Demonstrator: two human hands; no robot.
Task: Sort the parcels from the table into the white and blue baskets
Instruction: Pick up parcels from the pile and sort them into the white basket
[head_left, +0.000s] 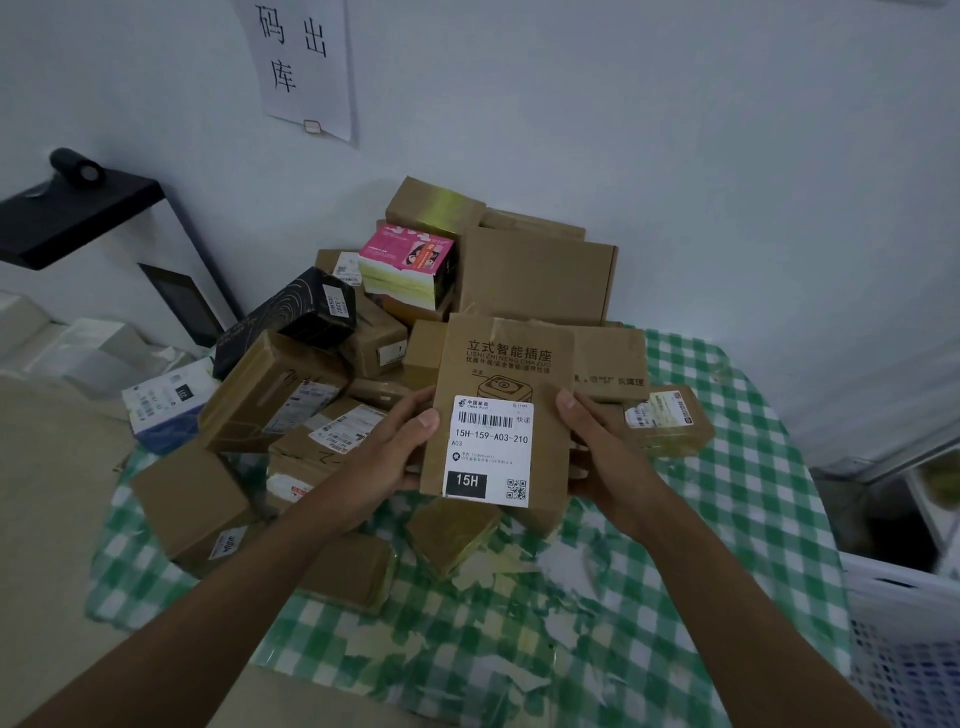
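Above the checked desk (727, 545), in front of the parcel pile (415, 312), my left hand (395, 447) and right hand (597, 447) grip a brown box (506, 374), label up so I can read it.

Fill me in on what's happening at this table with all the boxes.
A person is sorting parcels. Both hands, the left hand and the right hand, hold up a brown cardboard parcel, its white shipping label reading 15H facing the camera. Behind it a pile of parcels still covers the green checked tablecloth. Part of a white basket shows at the right edge; the held parcel has not gone into it yet.
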